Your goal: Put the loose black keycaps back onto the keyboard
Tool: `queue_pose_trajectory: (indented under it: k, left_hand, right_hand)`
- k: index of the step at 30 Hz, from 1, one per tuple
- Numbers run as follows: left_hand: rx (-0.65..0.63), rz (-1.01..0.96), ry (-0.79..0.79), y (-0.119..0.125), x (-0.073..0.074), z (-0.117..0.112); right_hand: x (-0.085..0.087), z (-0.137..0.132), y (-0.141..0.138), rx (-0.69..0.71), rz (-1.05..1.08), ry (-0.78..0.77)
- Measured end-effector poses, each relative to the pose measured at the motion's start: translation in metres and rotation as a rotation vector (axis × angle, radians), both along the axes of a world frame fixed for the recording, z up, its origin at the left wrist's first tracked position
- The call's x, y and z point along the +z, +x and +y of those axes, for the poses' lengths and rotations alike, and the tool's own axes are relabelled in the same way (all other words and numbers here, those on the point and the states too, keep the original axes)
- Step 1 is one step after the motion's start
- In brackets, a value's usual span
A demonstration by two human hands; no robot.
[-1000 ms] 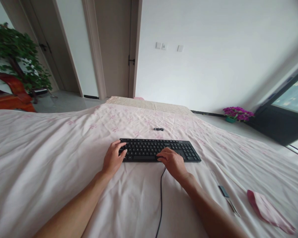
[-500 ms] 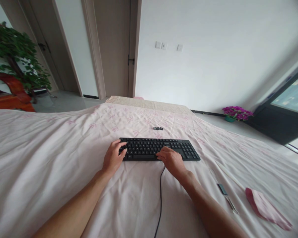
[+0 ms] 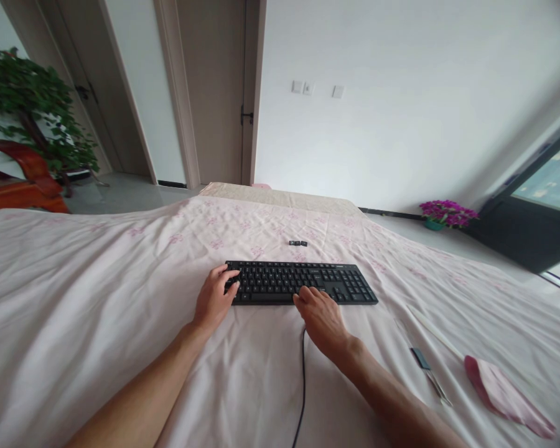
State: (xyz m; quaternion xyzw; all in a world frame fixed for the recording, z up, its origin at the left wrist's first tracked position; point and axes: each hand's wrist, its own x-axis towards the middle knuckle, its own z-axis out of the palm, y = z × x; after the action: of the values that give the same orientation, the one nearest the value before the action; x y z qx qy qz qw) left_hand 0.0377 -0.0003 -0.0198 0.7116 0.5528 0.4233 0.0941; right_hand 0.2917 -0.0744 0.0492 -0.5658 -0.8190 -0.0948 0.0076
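A black keyboard lies flat on the cloth, its cable running toward me from the front edge. My left hand rests at its left end, thumb and forefinger stretched apart over the keys. At the front edge, right of the space bar, is my right hand, with fingers bent and pressed together. Its fingertips are partly hidden, so anything between them cannot be made out. Beyond the keyboard, three small black keycaps sit in a row.
To the right lie a small tool with a dark handle and metal prongs, a thin pale stick and a pink cloth. The patterned bedcloth has folds. Purple flowers stand beyond on the floor.
My right hand has drawn slightly back toward me, uncovering more keys near the arrow cluster. The left hand stays on the keyboard's left end. The view has shifted slightly.
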Motion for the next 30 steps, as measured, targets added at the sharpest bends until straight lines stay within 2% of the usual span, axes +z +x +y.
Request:
queue_pose_trajectory:
  k: [3, 6, 9, 12, 15, 20, 25, 30]
  left_hand:
    - [0.003, 0.013, -0.004, 0.001, 0.000, 0.000]
    - [-0.002, -0.007, 0.004, 0.001, 0.000, 0.000]
    - [-0.002, -0.048, 0.010, 0.000, -0.001, 0.001]
    - [0.003, -0.084, 0.004, 0.000, -0.004, 0.004]
    - [0.018, -0.091, -0.020, -0.001, -0.008, 0.008]
    - [0.022, -0.090, -0.043, -0.002, -0.011, 0.010]
    - [0.026, -0.095, -0.058, -0.001, -0.008, 0.008]
    - [0.035, -0.095, -0.043, 0.000, -0.005, 0.007]
  right_hand:
    - [0.002, 0.000, 0.003, 0.016, 0.040, 0.003]
    - [0.007, 0.012, 0.015, 0.043, 0.162, -0.052]
    - [0.012, 0.042, 0.031, 0.003, 0.364, -0.051]
    - [0.013, 0.087, 0.044, -0.139, 0.487, 0.005]
    - [0.008, 0.135, 0.049, -0.255, 0.422, 0.093]
    - [0.000, 0.191, 0.043, -0.177, 0.172, 0.104]
    - [-0.005, 0.216, 0.031, -0.118, 0.123, 0.043]
    - [-0.003, 0.221, 0.027, -0.072, 0.164, -0.006]
